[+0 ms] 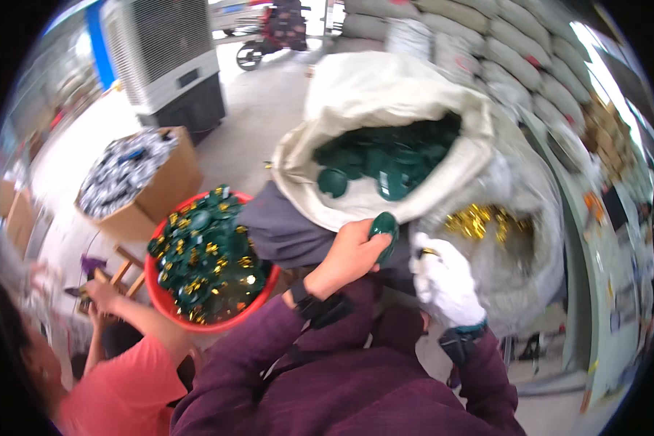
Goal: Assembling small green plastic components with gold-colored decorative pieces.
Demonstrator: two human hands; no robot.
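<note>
My bare left hand (347, 254) is closed around a glossy, dark green rounded piece (385, 231), held upright at the near rim of a cream cloth sack (356, 87). Inside that sack lie many similar green pieces (394, 182). On my right hand (447, 280) is a white glove; its fingers are pinched on a small gold piece (429, 251). The gloved hand is beside a clear plastic-lined bag (534, 287), where shiny gold pieces (479, 220) lie.
A red tub (196, 327) of green pieces with gold parts stands at left. Beyond it are a cardboard box (171, 178) of silvery parts and an air cooler (163, 58). A co-worker in a coral shirt (127, 381) sits close at lower left. Stacked sacks (509, 43) line the back.
</note>
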